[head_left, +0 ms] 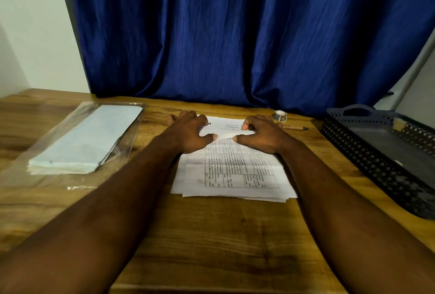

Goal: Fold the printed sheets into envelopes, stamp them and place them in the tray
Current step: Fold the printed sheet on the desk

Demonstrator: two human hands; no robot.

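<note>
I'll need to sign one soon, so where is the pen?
In the head view, the pen lies on the table just beyond the right hand, near the small roll and left of the tray.

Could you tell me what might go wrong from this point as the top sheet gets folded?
1. The printed sheets lie in a loose, uneven stack, and both the left hand and right hand press only at the far end, so a second sheet might get caught in the fold or the crease may run crooked.
2. The pen and the small stamp sit just beyond the right hand; a sweeping move could knock them toward the tray.
</note>
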